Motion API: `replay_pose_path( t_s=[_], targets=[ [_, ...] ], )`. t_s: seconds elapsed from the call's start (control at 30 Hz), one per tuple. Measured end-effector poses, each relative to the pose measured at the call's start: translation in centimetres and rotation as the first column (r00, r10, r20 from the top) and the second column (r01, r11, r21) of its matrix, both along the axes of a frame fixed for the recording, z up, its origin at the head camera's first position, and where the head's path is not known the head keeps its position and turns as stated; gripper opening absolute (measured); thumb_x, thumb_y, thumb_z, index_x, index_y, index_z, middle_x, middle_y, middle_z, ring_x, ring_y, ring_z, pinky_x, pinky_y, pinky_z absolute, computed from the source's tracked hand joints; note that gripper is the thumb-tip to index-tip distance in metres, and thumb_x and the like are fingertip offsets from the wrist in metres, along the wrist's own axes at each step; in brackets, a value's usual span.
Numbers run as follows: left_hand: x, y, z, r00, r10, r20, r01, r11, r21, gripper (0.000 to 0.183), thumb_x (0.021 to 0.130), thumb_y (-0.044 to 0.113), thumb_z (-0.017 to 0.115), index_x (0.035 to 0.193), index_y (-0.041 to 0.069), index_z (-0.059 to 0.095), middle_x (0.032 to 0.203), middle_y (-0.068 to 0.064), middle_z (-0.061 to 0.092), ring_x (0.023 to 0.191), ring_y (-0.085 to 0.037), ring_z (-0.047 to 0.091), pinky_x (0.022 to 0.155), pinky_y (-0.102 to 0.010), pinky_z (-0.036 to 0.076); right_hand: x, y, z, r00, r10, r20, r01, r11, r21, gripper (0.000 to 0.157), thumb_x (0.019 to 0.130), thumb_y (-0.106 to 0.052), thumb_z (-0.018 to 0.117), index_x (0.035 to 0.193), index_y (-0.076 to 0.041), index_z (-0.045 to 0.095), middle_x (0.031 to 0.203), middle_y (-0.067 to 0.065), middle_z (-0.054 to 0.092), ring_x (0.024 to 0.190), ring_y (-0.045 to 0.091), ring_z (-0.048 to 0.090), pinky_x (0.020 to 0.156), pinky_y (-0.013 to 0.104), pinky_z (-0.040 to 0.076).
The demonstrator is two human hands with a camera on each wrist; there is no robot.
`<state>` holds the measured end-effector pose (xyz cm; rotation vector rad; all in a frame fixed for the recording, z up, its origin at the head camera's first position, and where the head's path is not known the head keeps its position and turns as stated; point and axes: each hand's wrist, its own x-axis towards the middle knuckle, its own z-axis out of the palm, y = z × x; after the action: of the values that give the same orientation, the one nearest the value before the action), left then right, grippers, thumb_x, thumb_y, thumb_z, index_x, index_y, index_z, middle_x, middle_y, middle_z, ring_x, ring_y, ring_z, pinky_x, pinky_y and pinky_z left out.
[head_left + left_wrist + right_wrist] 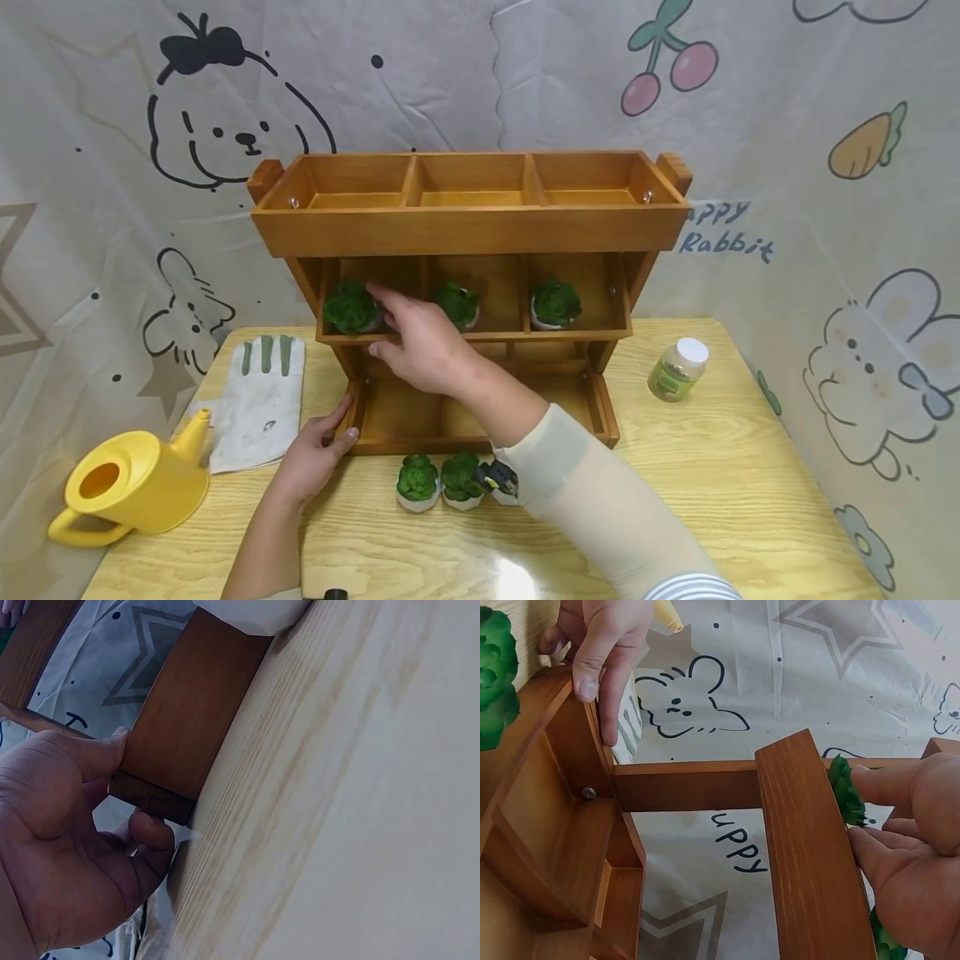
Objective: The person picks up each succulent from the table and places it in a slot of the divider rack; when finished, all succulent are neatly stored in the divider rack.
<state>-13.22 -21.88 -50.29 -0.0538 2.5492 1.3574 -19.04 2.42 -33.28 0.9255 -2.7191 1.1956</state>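
Note:
A three-tier wooden shelf [471, 232] stands on the table. My left hand [318, 454] holds the left front corner of its bottom tier, fingers along the side and thumb at the front. In the left wrist view, that hand [97, 832] grips the corner. My right hand [427, 337] reaches into the middle tier, its fingertips at the right edge of a potted succulent [351, 308] in the left compartment. The right wrist view shows finger and thumb apart beside its leaves [845, 793]. Two more succulents, one central [456, 303] and one right [556, 303], occupy that tier.
In front of the shelf stand potted succulents [417, 481] in a row, one partly hidden by the right sleeve [600, 492]. A yellow watering can [142, 479] and white gloves [258, 408] are at left. A white-lidded jar [677, 371] stands at right.

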Motion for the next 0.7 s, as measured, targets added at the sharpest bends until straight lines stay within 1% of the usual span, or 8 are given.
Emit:
replay_pose_path(
  t_s=[0.2, 0.3, 0.53, 0.7],
  targets=[
    [-0.1, 0.0, -0.1, 1.000, 0.002, 0.001, -0.002, 1.000, 0.000, 0.066, 0.107, 0.034, 0.060, 0.165, 0.024, 0.029, 0.147, -0.028, 0.039, 0.139, -0.047, 0.038, 0.114, -0.066, 0.029, 0.5, 0.7, -0.3, 0.999, 0.032, 0.021, -0.031, 0.997, -0.070, 0.072, 0.099, -0.013, 0.071, 0.161, -0.008, 0.035, 0.163, 0.008, 0.041, 0.134, 0.021, 0.057, 0.103, 0.020, 0.047],
    [-0.1, 0.0, -0.1, 1.000, 0.009, 0.008, -0.009, 1.000, 0.005, 0.066, 0.107, 0.034, 0.060, 0.165, 0.025, 0.029, 0.148, -0.028, 0.038, 0.140, -0.048, 0.037, 0.115, -0.066, 0.028, 0.8, 1.2, -0.5, 0.999, 0.037, 0.036, -0.034, 0.994, -0.099, 0.070, 0.100, -0.014, 0.070, 0.161, -0.008, 0.036, 0.162, 0.008, 0.041, 0.135, 0.022, 0.057, 0.102, 0.020, 0.047],
    [0.0, 0.1, 0.0, 1.000, 0.012, 0.015, -0.012, 1.000, 0.012, 0.067, 0.106, 0.034, 0.061, 0.165, 0.024, 0.029, 0.148, -0.028, 0.038, 0.140, -0.049, 0.037, 0.114, -0.067, 0.027, 1.4, 2.0, -0.8, 0.999, 0.024, 0.037, -0.019, 0.993, -0.117, 0.069, 0.100, -0.017, 0.070, 0.161, -0.010, 0.037, 0.161, 0.007, 0.044, 0.133, 0.021, 0.059, 0.103, 0.022, 0.047],
    [0.0, 0.1, -0.1, 1.000, 0.019, 0.025, -0.019, 1.000, 0.005, 0.067, 0.106, 0.034, 0.060, 0.165, 0.025, 0.028, 0.149, -0.028, 0.037, 0.141, -0.049, 0.035, 0.115, -0.067, 0.026, 1.8, 2.6, -1.1, 0.998, 0.040, 0.038, -0.035, 0.992, -0.121, 0.069, 0.101, -0.020, 0.070, 0.162, -0.013, 0.036, 0.161, 0.004, 0.045, 0.133, 0.022, 0.059, 0.105, 0.028, 0.049]
  ],
)
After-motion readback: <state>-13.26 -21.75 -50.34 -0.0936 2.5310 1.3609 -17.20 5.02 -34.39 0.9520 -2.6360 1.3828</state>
